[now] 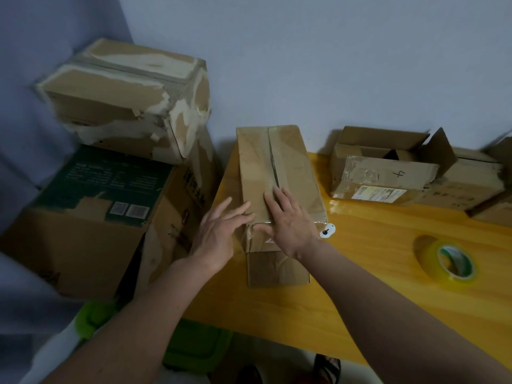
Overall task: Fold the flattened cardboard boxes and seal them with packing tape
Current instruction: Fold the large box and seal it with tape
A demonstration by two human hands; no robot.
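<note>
While both hands lie on it, the long cardboard box (279,173) stands in the middle of the frame, on the left end of the yellow bench (360,273), with its far end close to the wall. Its two top flaps are folded down and meet along a seam that runs away from the camera, and shiny tape covers part of them. The right hand (288,225) lies flat on the near part of the top, the fingers straight and a little spread, pressing over the seam. The left hand (219,234) is beside it at the left top edge of the box, fingers straight and apart, the fingertips touching the cardboard; it grips nothing. A roll of clear packing tape (451,261) with a green and white core lies on the bench at the right of the frame, well apart from the box. In the upper right, an open box (385,167) marked with a "4" rests on the bench near the wall. At the left of the frame, beside the bench, a large box with a green printed face (91,200) carries a worn brown box (124,101) on top.
</note>
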